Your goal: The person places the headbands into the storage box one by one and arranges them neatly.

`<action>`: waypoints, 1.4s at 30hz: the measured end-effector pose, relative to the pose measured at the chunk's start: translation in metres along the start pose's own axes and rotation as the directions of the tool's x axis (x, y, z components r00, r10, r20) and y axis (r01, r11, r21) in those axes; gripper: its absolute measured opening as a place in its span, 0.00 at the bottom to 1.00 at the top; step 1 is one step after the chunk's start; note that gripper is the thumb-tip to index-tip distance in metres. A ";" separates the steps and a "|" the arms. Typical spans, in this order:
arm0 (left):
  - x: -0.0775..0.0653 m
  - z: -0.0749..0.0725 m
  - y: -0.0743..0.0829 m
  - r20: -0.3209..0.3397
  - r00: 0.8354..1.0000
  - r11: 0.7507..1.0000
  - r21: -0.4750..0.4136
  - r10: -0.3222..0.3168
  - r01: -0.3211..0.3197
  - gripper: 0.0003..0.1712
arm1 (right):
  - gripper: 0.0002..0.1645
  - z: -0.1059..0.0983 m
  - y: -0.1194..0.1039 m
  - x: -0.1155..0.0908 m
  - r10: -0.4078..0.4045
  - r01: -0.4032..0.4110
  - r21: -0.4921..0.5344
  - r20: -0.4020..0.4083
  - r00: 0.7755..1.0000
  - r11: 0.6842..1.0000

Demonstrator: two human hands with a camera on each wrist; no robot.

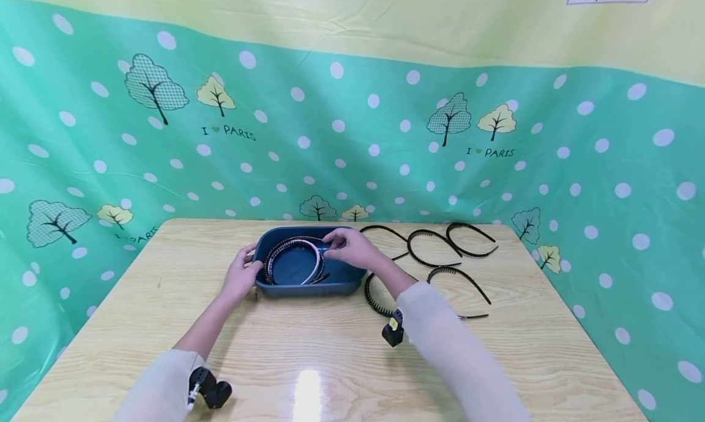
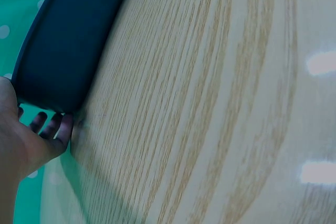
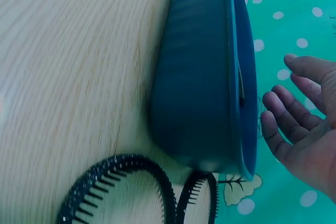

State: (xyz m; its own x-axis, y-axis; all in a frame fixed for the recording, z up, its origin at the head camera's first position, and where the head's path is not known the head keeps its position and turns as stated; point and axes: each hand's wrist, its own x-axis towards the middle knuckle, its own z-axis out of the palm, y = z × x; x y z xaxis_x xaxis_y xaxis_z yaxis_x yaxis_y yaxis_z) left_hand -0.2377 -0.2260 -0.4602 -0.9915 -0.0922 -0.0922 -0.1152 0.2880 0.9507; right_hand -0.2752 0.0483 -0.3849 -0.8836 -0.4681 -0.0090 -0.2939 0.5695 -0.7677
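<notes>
A dark blue rectangular box point(image 1: 308, 290) stands near the back of the table. Inside, on its left side, lie several toothed headbands point(image 1: 270, 264), dark ones and a pale one, overlapping in a ring. My left hand point(image 1: 240, 276) grips the box's left end, thumb at the rim and fingers against the outer wall. Over the right half of the box is my right hand point(image 1: 352, 248), its fingertips close to the headbands. The right wrist view shows that hand with loosely bent, spread fingers and nothing between them, apart from the box wall point(image 3: 199, 77).
Several black headbands lie on the wooden table point(image 1: 308, 342) right of the box, including one at the back right point(image 1: 476, 227) and one farther forward point(image 1: 370, 299), partly behind the right forearm. A polka-dotted curtain point(image 1: 374, 122) hangs behind the table.
</notes>
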 end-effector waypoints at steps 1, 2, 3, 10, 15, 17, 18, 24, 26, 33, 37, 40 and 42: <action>0.000 0.000 0.000 0.001 1.000 1.000 0.001 -0.001 0.001 0.31 | 0.18 -0.002 0.001 -0.001 0.003 -0.003 -0.003 -0.001 1.000 1.000; 0.000 0.000 0.000 0.001 1.000 1.000 0.002 -0.002 0.002 0.31 | 0.19 -0.004 0.002 -0.002 0.007 -0.007 -0.002 -0.002 1.000 1.000; -0.001 0.000 0.000 0.001 1.000 1.000 0.003 -0.003 0.003 0.31 | 0.19 -0.006 0.002 -0.003 0.009 -0.009 0.001 -0.004 1.000 1.000; -0.001 -0.001 0.000 -0.002 1.000 1.000 0.008 -0.005 0.005 0.31 | 0.20 -0.018 0.006 -0.009 0.028 -0.027 0.028 -0.025 0.999 0.999; -0.001 -0.001 0.000 -0.003 1.000 1.000 0.006 -0.004 0.004 0.31 | 0.20 -0.028 0.010 -0.016 0.035 -0.034 0.045 -0.029 0.999 0.998; -0.001 -0.001 0.000 -0.004 1.000 1.000 0.006 -0.004 0.004 0.31 | 0.20 -0.033 0.012 -0.019 0.045 -0.043 0.037 -0.034 0.998 0.998; -0.002 -0.001 0.000 -0.005 1.000 1.000 0.005 -0.004 0.004 0.31 | 0.21 -0.035 0.014 -0.020 0.050 -0.049 0.032 -0.037 0.998 0.998; -0.001 -0.001 -0.001 -0.008 1.000 1.000 0.009 -0.002 0.002 0.31 | 0.21 -0.049 0.022 -0.029 0.073 -0.072 0.018 -0.050 0.996 0.997; -0.001 -0.001 -0.001 -0.006 1.000 1.000 0.010 0.000 0.000 0.31 | 0.21 -0.054 0.024 -0.033 0.067 -0.067 0.002 -0.054 0.996 0.998; -0.001 -0.001 0.000 -0.009 1.000 1.000 0.013 0.002 -0.002 0.31 | 0.21 -0.069 0.038 -0.043 0.063 -0.066 -0.033 -0.082 0.995 0.997; -0.001 0.000 0.000 -0.008 1.000 1.000 0.014 0.004 -0.004 0.31 | 0.21 -0.078 0.051 -0.050 0.082 -0.084 -0.016 -0.096 0.992 0.996; -0.001 0.000 0.000 -0.005 1.000 1.000 0.018 0.005 -0.005 0.31 | 0.22 -0.085 0.058 -0.056 0.105 -0.107 -0.014 -0.102 0.989 0.994; 0.000 0.001 0.000 -0.004 1.000 1.000 0.020 0.004 -0.004 0.31 | 0.22 -0.089 0.061 -0.061 0.131 -0.134 -0.016 -0.108 0.985 0.991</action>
State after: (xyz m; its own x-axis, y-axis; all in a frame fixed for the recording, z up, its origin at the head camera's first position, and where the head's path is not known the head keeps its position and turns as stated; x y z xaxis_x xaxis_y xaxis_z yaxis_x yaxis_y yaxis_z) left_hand -0.2375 -0.2254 -0.4604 -0.9917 -0.0947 -0.0875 -0.1127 0.3073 0.9449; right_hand -0.2717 0.1723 -0.3743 -0.9488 -0.3133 -0.0405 -0.1788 0.6380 -0.7490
